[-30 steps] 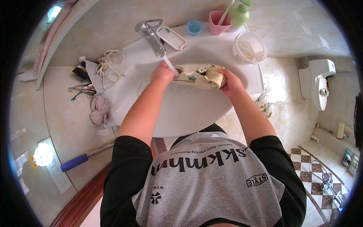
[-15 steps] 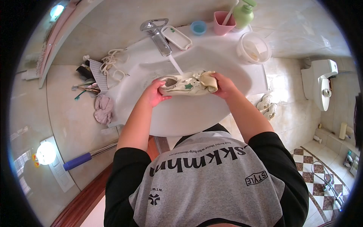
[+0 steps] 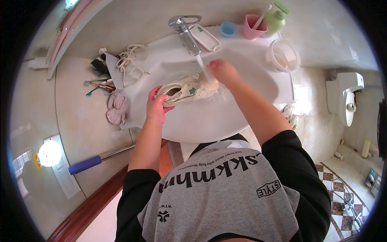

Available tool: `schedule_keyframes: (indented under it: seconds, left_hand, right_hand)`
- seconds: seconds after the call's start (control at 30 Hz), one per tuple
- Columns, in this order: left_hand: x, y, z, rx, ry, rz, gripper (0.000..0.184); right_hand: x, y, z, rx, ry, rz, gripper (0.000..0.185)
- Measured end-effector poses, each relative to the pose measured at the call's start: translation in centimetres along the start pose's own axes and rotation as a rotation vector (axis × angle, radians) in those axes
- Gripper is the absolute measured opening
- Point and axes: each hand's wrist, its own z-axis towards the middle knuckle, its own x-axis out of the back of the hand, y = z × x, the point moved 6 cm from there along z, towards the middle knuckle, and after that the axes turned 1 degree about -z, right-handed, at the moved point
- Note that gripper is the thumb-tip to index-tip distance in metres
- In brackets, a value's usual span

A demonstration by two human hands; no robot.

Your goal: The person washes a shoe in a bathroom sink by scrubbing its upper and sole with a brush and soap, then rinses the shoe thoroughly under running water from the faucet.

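Note:
A cream-white shoe (image 3: 183, 93) with a green star lies tilted over the sink basin, its dark opening toward my left hand (image 3: 156, 105). That hand is closed around the heel end, thumb on the near side. Water runs from the chrome faucet (image 3: 188, 36) onto the other end of the shoe, where it splashes and blurs. Beside the stream, just above that wet end, is my right hand (image 3: 223, 73). Its fingers are smeared by motion, so whether they grip anything is unclear.
The white sink (image 3: 193, 125) surrounds the shoe. Along its back stand a soap dish (image 3: 204, 38), blue cup (image 3: 228, 29), pink cup (image 3: 254, 27), green pump bottle (image 3: 275, 22) and clear tub (image 3: 283, 55). Shoelaces (image 3: 131, 60) and a pinkish cloth (image 3: 118, 109) lie left.
My right hand has left the shoe's right end and moved up and left to the water stream. The shoe has shifted and tilted, its heel end lower; my left hand still holds it.

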Motion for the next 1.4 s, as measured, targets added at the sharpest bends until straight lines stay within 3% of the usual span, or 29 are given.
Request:
schedule_keyframes:
  seconds: [0.07, 0.13, 0.2, 0.43, 0.5, 0.57, 0.63, 0.67, 0.73, 0.77, 0.83, 0.87, 0.93, 0.97, 1.03, 1.07, 1.13, 1.2, 1.27, 1.4]
  left_hand:
    - [0.3, -0.1, -0.4, -0.020, 0.020, -0.013, 0.059]
    - [0.2, 0.4, -1.1, -0.033, 0.031, -0.036, 0.059]
    - [0.1, 0.8, -1.7, -0.053, 0.050, -0.011, 0.058]
    - [0.1, 4.6, -5.0, -0.270, 0.046, 0.165, 0.062]
    - [1.3, 4.6, -5.0, -0.384, 0.019, 0.188, 0.062]
    - [1.5, 5.7, -6.0, -0.504, -0.012, 0.212, 0.062]
    - [1.1, 7.3, -8.0, -0.538, -0.004, 0.470, 0.064]
    - [1.3, 7.3, -8.3, -0.540, -0.005, 0.479, 0.064]
    - [0.6, 8.1, -9.4, -0.787, -0.050, 0.740, 0.066]
    - [0.5, 8.1, -9.6, -0.787, -0.057, 0.749, 0.066]
    - [-1.4, 8.5, -11.0, -1.086, -0.121, 1.049, 0.069]
    - [-1.9, 8.7, -11.2, -1.089, -0.132, 1.055, 0.069]
    - [-3.0, 8.5, -11.4, -1.036, -0.237, 1.106, 0.071]
    - [-3.1, 7.9, -11.0, -1.038, -0.245, 1.112, 0.071]
    - [-2.6, 6.9, -9.1, -0.766, -0.424, 0.437, 0.076]
    - [-2.7, 6.9, -8.6, -0.763, -0.428, 0.439, 0.076]
    - [-1.4, 5.2, -5.4, -0.211, -0.171, 0.267, 0.082]
    - [-0.8, 5.3, -3.2, -0.102, -0.224, 0.346, 0.082]
    - [-1.6, 4.3, -2.8, 0.148, -0.386, 0.507, 0.082]
    - [-2.1, 4.2, -2.6, 0.170, -0.439, 0.699, 0.084]
  right_hand:
    - [4.6, -5.6, -1.0, -0.019, 0.185, 0.111, 0.049]
    - [7.3, -9.4, -0.3, 0.093, 0.300, 0.393, 0.057]
    - [9.3, -12.8, 0.7, 0.077, 0.271, 0.368, 0.057]
    - [8.3, -9.6, 2.4, -0.002, 0.258, 0.283, 0.058]
    - [5.4, -6.0, 1.1, -0.073, 0.190, 0.497, 0.058]
    - [0.7, -1.8, -0.7, -0.246, -0.050, 0.480, 0.062]
    - [-3.9, -0.2, -3.7, -0.433, -0.164, 0.641, 0.073]
    - [-6.3, -0.4, -5.1, -0.592, -0.277, 0.810, 0.082]
    - [-9.0, -1.9, -7.0, -0.754, -0.334, 1.209, 0.081]
    - [-9.9, -1.7, -6.9, -0.755, -0.333, 1.220, 0.081]
    - [-11.2, -4.1, -6.3, -0.453, -0.536, 1.719, 0.069]
    - [-11.5, -4.4, -6.1, -0.451, -0.529, 1.730, 0.069]
    - [-11.5, -3.5, -5.5, -0.525, -0.243, 1.736, 0.064]
    - [-11.2, -3.7, -5.2, -0.498, -0.201, 1.826, 0.061]
    - [-10.9, -3.6, -4.9, -0.489, -0.156, 1.859, 0.062]
    - [-10.7, -3.3, -4.9, -0.482, -0.115, 1.882, 0.062]
    - [-10.3, -3.4, -5.0, -0.498, -0.102, 1.882, 0.060]
    - [-9.5, -3.5, -5.2, -0.497, 0.033, 1.832, 0.062]
    - [-9.4, -3.7, -5.2, -0.443, 0.029, 1.811, 0.063]
    - [-8.1, -3.9, -5.3, -0.380, -0.094, 1.867, 0.066]
